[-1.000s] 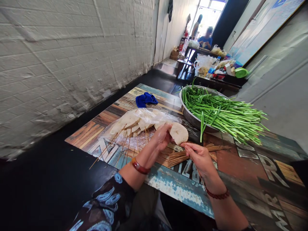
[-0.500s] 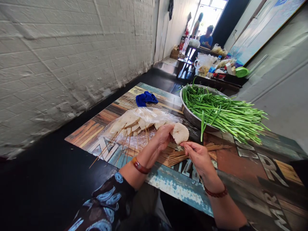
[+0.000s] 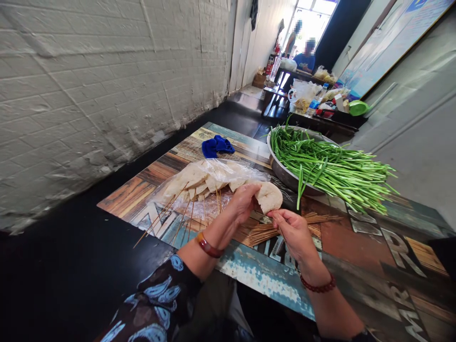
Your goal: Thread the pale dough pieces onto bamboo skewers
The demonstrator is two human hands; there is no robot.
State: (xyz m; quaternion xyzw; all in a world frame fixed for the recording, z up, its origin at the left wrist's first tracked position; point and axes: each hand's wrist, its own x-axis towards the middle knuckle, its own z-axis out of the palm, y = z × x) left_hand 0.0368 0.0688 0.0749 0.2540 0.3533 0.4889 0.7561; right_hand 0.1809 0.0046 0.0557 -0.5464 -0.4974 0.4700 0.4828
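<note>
My left hand (image 3: 245, 202) grips the left edge of a pale, flat round piece of food (image 3: 270, 197), perhaps a flatbread or bean-curd slice. A thin wooden skewer (image 3: 281, 230) is pinched in my right hand (image 3: 292, 232), its upper end at the lower edge of the round piece; whether the tip is inside it I cannot tell. To the left, a clear plastic bag (image 3: 245, 168) partly covers a pile of similar pale pieces (image 3: 192, 175), several with skewers sticking out towards me. Beneath my right hand lies a bundle of loose skewers (image 3: 263, 233).
A metal bowl (image 3: 280, 166) heaped with long green chives (image 3: 331, 166) stands right of the pile. A blue cloth (image 3: 217, 146) lies behind it on the patterned table (image 3: 124, 190). Farther back are a cluttered table (image 3: 302, 110) and two people near a bright doorway.
The round piece has shifted slightly right and turned a little in my left hand. My right hand stays close at its lower edge, still pinching the skewer.
</note>
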